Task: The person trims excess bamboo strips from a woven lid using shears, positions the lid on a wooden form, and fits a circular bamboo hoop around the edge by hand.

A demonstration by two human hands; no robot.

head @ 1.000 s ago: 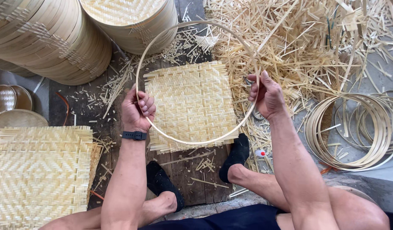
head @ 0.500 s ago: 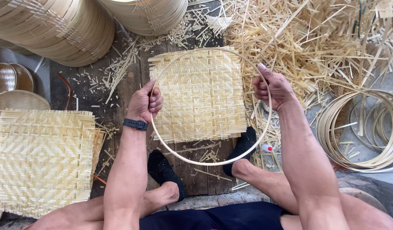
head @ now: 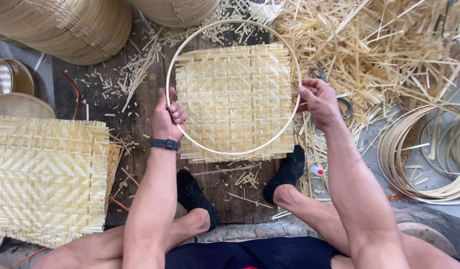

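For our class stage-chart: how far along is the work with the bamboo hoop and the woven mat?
Done: the square woven mat lies finished on the boards, and stacked round trays sit at top left. In hand: the left hand and right hand hold the bamboo hoop over the mat. Left: the mat's corners stick out past the hoop, untrimmed.

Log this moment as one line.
left hand: grips hoop | right hand: grips hoop | hoop: over mat | scissors: beside right hand
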